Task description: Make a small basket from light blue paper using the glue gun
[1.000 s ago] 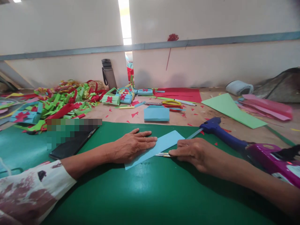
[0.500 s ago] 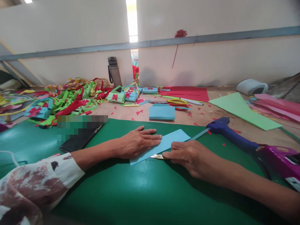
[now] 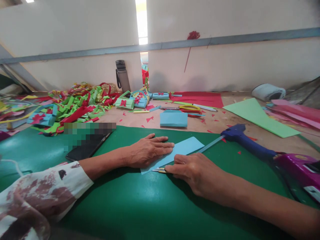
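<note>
Left grip [image 3: 145,152] lies flat, right grip [image 3: 196,171] closed in a pinch
Forearms [image 3: 106,164] slant inward; right fingers [image 3: 172,169] partly hidden, apparently curled.

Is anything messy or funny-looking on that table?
Yes, a bit. Little red paper scraps lie scattered on the brown surface, like spilled bits. A blocky patch also covers the picture by the black phone, hiding what's there. The blue paper under the left hand just lies slanted.
</note>
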Available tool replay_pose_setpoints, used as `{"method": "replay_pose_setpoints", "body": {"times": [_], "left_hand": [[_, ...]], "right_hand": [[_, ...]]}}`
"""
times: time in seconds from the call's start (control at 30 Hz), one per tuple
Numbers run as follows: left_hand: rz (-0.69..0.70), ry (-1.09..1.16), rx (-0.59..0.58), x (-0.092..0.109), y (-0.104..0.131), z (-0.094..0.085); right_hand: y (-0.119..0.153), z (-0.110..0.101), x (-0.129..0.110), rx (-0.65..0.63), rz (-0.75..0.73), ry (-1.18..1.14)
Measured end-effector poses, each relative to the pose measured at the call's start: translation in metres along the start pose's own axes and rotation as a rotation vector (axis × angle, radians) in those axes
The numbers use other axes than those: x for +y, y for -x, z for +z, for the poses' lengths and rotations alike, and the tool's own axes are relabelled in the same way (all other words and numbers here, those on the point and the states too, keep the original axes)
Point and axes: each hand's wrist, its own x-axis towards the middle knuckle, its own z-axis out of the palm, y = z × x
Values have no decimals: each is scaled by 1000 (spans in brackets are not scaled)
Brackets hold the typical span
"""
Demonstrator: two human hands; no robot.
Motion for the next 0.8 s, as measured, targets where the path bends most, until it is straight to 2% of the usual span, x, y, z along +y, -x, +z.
{"method": "replay_pose_setpoints", "body": {"times": [0.5, 0.7, 0.8], "left_hand": [[0, -39, -6, -1, 1, 2], [-10, -25, -9, 1, 1, 0], [1, -18, 1, 1, 1, -1]], "right_hand": [[6, 2, -8, -26, 27, 2], [12, -4, -12, -80, -55, -106], [16, -8, -9, -46, -37, -83]]}}
